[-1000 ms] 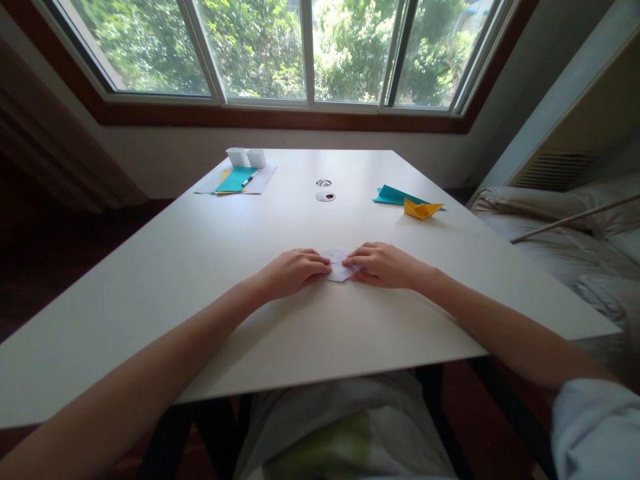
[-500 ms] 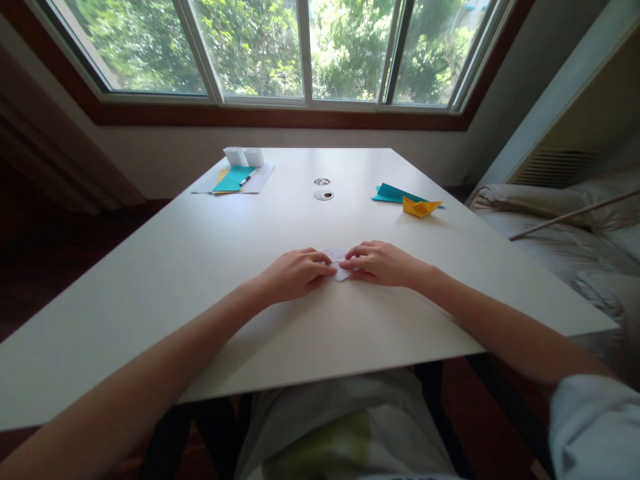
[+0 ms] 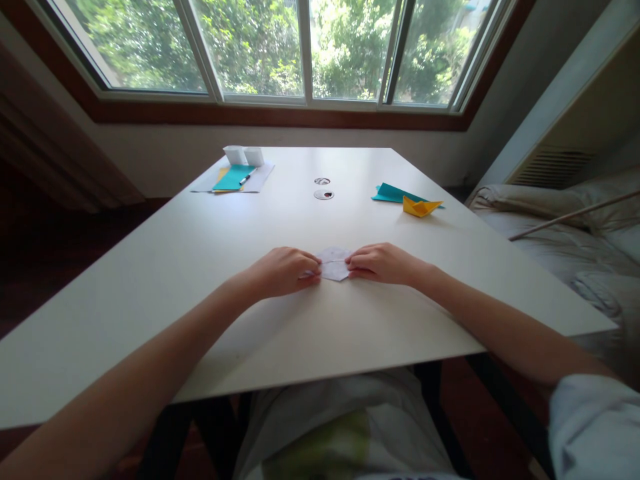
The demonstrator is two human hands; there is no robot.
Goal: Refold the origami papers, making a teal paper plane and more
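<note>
White table [image 3: 200, 267] under a wide window [image 3: 305, 47], green trees outside, dark floor at left, bedding [image 3: 565, 240] at right

Folded white paper [image 3: 334, 264] flat on table near the front middle, crease line across it, faint marks on it too small to read — no readable writing anywhere in view

Left hand [image 3: 280, 272] palm down, fingers curled, fingertips pressing on left edge of the white paper. Right hand [image 3: 383, 263] palm down, fingers curled, fingertips pressing on right edge of the same paper. Hands apart, paper showing between them; cannot tell whether either pinches an edge or only presses it flat

Far left on table: white sheet [image 3: 260, 180] with teal paper [image 3: 233, 178] on top, a yellow edge peeking from under the teal, dark pen [image 3: 246, 177] lying across it, two small white boxes [image 3: 244, 156] just behind, no label legible

Middle far: two round discs [image 3: 324, 188] set in the tabletop, one behind the other, nearer one with a dark spot

Far right: yellow folded paper boat [image 3: 421, 207] standing on table, touching or just in front of a flat teal sheet [image 3: 395, 194] — well apart from the hands

Both bare forearms stretched over the near table edge, pale sleeve [image 3: 595, 427] at lower right, light clothing with a green patch [image 3: 330, 440] below the table edge
</note>
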